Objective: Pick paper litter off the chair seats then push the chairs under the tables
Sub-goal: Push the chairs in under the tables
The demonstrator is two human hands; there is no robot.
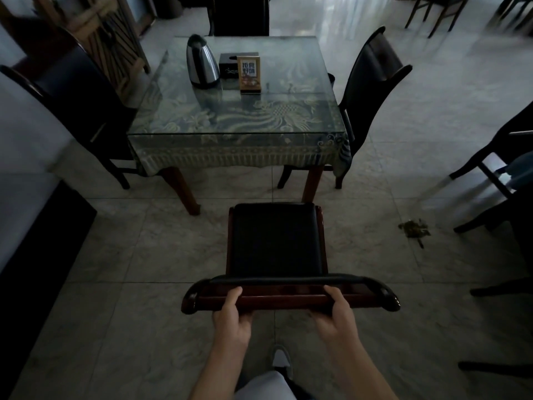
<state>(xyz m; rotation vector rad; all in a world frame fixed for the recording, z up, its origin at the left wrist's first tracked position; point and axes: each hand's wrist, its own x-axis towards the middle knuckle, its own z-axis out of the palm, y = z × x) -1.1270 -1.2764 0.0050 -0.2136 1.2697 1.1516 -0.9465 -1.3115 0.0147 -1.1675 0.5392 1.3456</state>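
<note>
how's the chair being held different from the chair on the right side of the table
The held chair stands clear of the table, its whole black seat showing; the right-side chair is pushed in, its seat hidden under the tablecloth. The left hand and right hand grip the held chair's top rail; nothing touches the right-side chair. Both have dark wood frames and black padding. No paper shows on the held seat.

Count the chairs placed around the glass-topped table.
4: one held in front, one at the left side, one at the right side, one at the far side. None seems hidden.
</note>
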